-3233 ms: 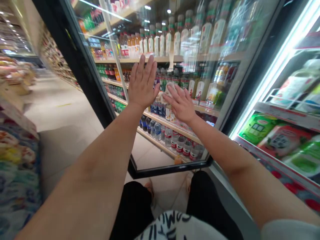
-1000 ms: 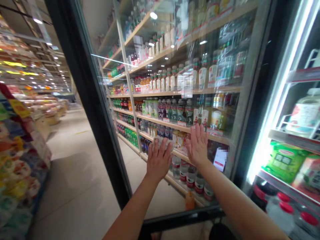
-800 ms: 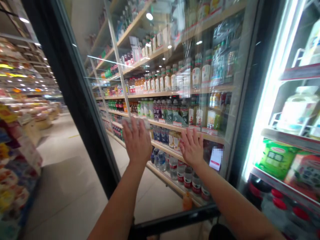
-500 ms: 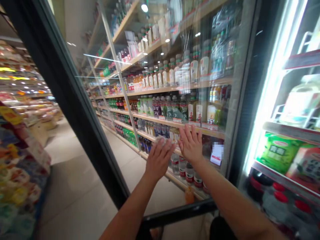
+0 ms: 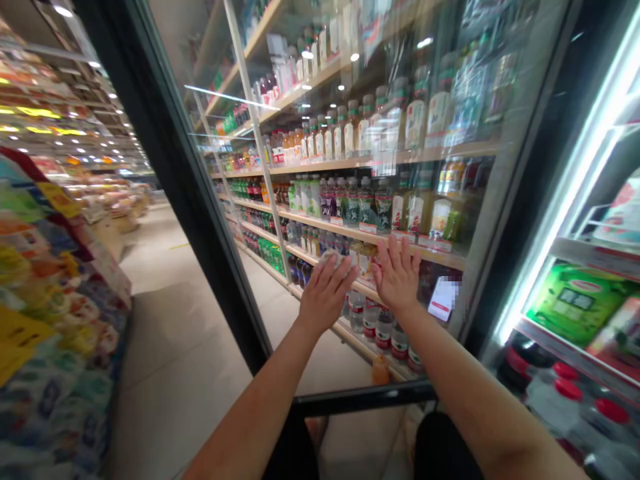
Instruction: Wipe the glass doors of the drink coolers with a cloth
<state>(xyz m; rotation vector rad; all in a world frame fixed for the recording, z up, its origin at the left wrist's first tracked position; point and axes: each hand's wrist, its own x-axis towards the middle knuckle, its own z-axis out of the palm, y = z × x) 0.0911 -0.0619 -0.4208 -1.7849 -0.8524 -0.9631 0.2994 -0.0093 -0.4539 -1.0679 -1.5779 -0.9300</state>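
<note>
Tall black-framed clear glass door, ahead of left hand and right hand. Good wiping likely needs flat fingers, even pressure. Right: spread, gripping nothing visible. Left: unclenched, fingers laid over crumpled whitish cloth-like wad, peeking past the fingertips, mostly hidden.

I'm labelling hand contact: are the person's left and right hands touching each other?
Apart. The head view shows a clear sideways gap between the left hand and the right hand.

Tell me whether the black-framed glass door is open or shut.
Open: the glass door stands out at an angle, leaving the lit shelves at right uncovered.
</note>
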